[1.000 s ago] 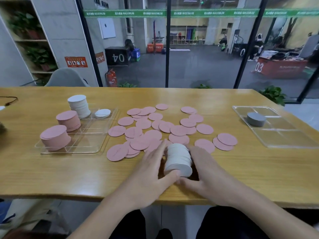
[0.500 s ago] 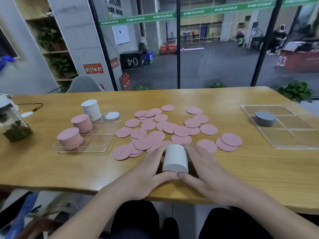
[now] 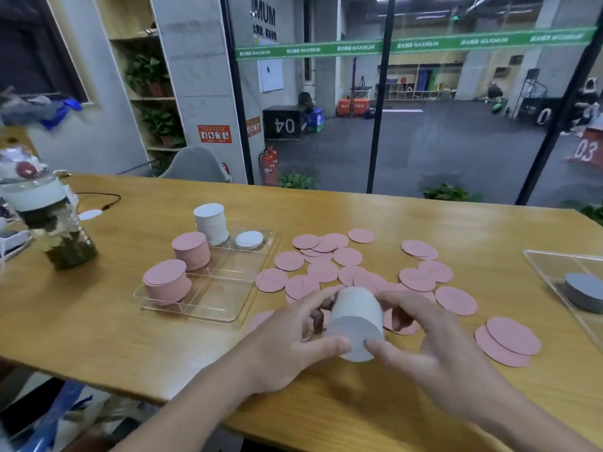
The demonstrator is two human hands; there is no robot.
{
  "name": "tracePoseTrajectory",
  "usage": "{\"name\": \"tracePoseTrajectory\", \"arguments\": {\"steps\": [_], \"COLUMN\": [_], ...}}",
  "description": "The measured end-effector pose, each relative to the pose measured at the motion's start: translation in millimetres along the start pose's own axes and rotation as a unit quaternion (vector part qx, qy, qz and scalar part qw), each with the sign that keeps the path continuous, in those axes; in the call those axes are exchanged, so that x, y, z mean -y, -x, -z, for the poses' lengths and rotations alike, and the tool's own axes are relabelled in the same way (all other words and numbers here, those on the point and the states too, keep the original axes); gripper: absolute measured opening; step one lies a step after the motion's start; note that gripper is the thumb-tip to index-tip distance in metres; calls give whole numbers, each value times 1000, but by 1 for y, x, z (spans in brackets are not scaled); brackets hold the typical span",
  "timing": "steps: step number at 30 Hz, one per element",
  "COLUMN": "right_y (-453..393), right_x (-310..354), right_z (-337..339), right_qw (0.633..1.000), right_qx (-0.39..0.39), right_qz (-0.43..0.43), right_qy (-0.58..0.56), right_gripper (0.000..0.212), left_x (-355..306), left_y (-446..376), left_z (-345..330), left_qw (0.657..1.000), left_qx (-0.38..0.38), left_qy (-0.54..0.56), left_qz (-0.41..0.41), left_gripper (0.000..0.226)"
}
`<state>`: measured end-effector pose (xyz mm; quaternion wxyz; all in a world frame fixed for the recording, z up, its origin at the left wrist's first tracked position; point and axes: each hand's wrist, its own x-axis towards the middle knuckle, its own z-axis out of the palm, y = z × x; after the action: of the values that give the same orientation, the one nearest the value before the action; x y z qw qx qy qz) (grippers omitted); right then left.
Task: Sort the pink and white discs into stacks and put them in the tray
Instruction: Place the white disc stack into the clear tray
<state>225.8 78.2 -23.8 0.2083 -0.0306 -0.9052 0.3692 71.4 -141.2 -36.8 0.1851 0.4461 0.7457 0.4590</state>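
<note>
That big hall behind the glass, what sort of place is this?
Probably a gym. Beyond the wooden table sit numbered jump boxes, one marked 04, on dark open floor, under a green banner reading MAXIMUM, with equipment shelves at the back.

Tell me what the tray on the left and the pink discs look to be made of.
Tray: clear glossy plastic, probably acrylic; the table's wood shows through its floor and dividers.
Pink discs: thin, matte, flat sheets, perhaps felt or foam; no shine.

Soft, even indoor light with faint shadows; the worktop (image 3: 424, 230) shows a mild sheen. Motion blur smears the near right hand (image 3: 437, 357), and wide-angle distortion bends the edges.
</note>
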Motion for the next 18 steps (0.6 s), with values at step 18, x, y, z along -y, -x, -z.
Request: {"name": "tracePoseTrajectory", "arguments": {"steps": [18], "right_y": [-317], "right_x": [11], "right_z": [-160], "right_qw": [955], "right_qx": [73], "right_qz": [-206], "right_qy": [-203], "right_gripper": [61], "left_x": [101], "left_y": [-93], "left_z": [154], "left_qw": [921], "left_qx": [-326], "left_qy": [-47], "left_qz": [210], "left_gripper": [47]}}
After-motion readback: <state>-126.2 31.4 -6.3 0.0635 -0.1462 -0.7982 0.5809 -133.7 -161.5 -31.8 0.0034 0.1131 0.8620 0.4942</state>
